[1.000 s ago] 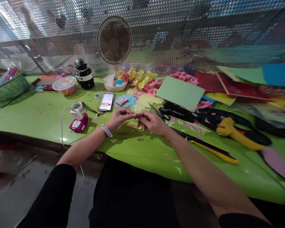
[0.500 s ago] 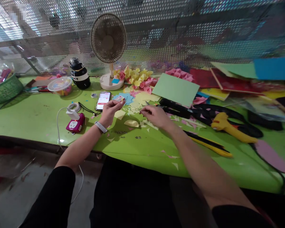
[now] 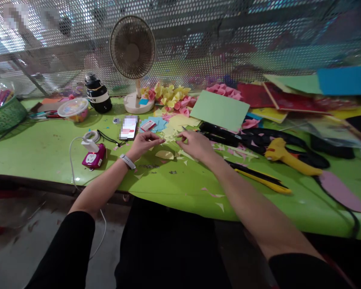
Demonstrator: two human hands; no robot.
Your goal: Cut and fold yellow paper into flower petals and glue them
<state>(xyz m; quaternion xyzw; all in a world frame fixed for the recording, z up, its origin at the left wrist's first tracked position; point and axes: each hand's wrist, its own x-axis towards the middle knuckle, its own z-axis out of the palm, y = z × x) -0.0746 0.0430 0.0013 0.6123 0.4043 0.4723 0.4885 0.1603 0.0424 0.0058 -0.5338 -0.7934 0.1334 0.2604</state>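
Both my hands rest on the green table (image 3: 48, 148) among yellow paper scraps. My left hand (image 3: 144, 142), with a white wristband, is pinched shut, and a small yellow paper piece (image 3: 152, 148) shows just under its fingers. My right hand (image 3: 195, 145) is a little to its right, fingers curled and pinching at the edge of a pile of yellow paper squares (image 3: 180, 124); what it grips is too small to name. A folded yellow paper piece (image 3: 165, 154) lies on the table between and below the hands.
Behind the hands are a phone (image 3: 128, 127), a desk fan (image 3: 132, 48), a black bottle (image 3: 98, 94) and paper flowers (image 3: 168, 96). A pink socket (image 3: 93, 157) lies left. Black scissors (image 3: 228, 136), a yellow glue gun (image 3: 284, 157) and a cutter (image 3: 261, 180) lie right.
The hands, joined a second ago, parted, the left lifting a yellow square. Now the left hand has dropped back to the table and both hands have closed in again.
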